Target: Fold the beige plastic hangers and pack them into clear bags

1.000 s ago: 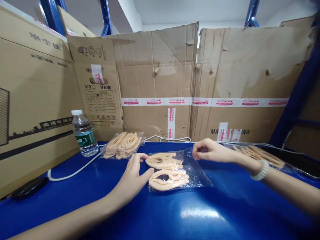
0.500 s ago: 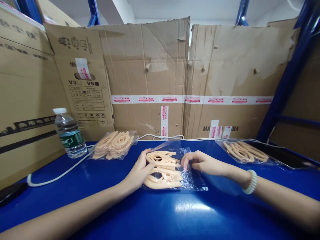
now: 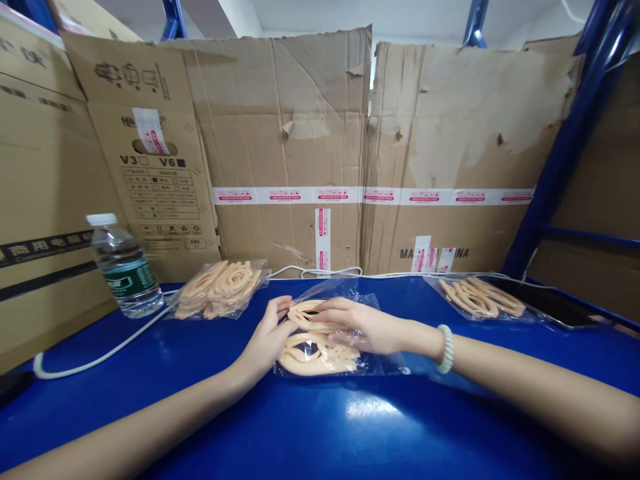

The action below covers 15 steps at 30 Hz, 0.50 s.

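A clear plastic bag (image 3: 385, 365) lies on the blue table in front of me, with peach-coloured looped pieces (image 3: 315, 355) inside in two groups. My left hand (image 3: 266, 339) is at the bag's left edge, thumb and fingers closed on it beside the upper group. Across the top of the bag lies my right hand (image 3: 363, 323), its fingers stretched out flat over the upper pieces; it wears a pale coiled band at the wrist. The bag's upper flap stands up loosely behind the hands.
Another filled bag (image 3: 220, 290) lies at the back left by a water bottle (image 3: 127, 273). At the back right are a third bag (image 3: 480, 297) and a dark flat device (image 3: 563, 310). A white cable (image 3: 105, 359) runs along the cardboard (image 3: 280, 160).
My right hand has moved left from the bag's right side onto the pieces, and its curled fingers have straightened. The whole view has shifted slightly.
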Each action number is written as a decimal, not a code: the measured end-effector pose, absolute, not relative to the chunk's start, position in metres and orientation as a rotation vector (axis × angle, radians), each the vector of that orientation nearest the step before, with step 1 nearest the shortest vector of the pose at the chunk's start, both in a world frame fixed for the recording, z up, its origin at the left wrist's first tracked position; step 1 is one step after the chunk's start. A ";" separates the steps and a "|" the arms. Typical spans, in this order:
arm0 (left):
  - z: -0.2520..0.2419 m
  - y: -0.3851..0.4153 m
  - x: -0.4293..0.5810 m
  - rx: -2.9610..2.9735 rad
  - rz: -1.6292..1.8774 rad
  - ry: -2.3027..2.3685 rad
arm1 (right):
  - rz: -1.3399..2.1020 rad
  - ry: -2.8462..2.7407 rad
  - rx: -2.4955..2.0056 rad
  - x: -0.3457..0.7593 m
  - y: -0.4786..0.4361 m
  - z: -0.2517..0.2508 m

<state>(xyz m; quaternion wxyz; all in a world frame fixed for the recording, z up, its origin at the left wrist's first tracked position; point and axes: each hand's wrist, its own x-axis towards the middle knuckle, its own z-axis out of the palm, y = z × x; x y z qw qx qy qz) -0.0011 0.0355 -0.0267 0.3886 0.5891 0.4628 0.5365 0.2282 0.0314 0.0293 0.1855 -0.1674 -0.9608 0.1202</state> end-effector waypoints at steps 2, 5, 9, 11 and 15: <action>-0.025 0.034 -0.001 1.465 1.370 1.179 | 0.285 -2.759 -0.493 0.220 0.037 0.031; -0.024 0.033 -0.001 1.427 1.391 1.179 | 0.207 -2.767 -0.622 0.210 0.044 0.034; -0.024 0.033 0.000 1.393 1.425 1.173 | 0.127 -2.751 -0.754 0.203 0.053 0.039; -0.024 0.033 0.000 1.381 1.432 1.170 | 0.095 -2.752 -0.792 0.202 0.055 0.041; -0.025 0.033 -0.001 1.373 1.441 1.171 | 0.055 -2.785 -0.786 0.199 0.057 0.043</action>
